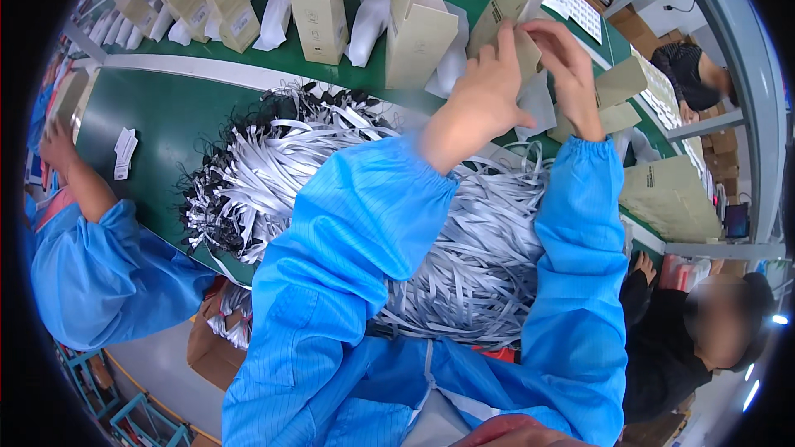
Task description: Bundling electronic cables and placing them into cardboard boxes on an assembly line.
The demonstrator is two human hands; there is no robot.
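Note:
A tall beige carton (pixel 503 2) with its top flap raised stands at the far right of the middle. My left hand (pixel 484 91) lies across its front, fingers bent against the card and thumb pointing right. On the carton's right side my right hand (pixel 570 66) curls its fingers over the upper edge. Whether anything small is between the fingers is hidden. Below my forearms spreads a large heap of silvery-white flat straps (pixel 464 273) with black cord ends. A white wrapped item (pixel 451 62) rests against the carton's left side.
Other open beige cartons (pixel 421 37) alternate with white wrapped pieces (pixel 370 23) along the green bench (pixel 157 108). White labels (pixel 124 153) lie at left. A co-worker's blue sleeve (pixel 108 273) is at left; a person in black (pixel 671 348) is at right. A metal post (pixel 749 74) rises at right.

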